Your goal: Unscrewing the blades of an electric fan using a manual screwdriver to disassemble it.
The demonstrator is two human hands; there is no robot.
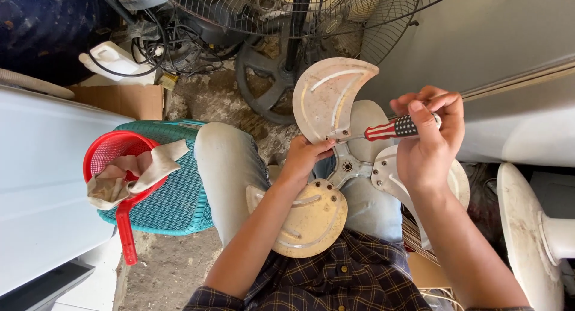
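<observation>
A metal fan blade assembly (328,95) with several pale, dusty blades rests over my lap. My left hand (305,156) grips the root of the upper blade near the central hub (347,165). My right hand (430,137) is closed around a screwdriver (392,129) with a red, white and blue striped handle. Its shaft points left and the tip sits at the base of the upper blade, near my left fingers. A lower blade (311,221) lies under my left forearm.
A teal woven stool (173,197) at left carries a red plastic strainer (114,152) with a crumpled cloth (129,173) in it. Wire fan guards (269,8), a fan base (269,83) and cables lie ahead. A white round base (527,227) stands at right.
</observation>
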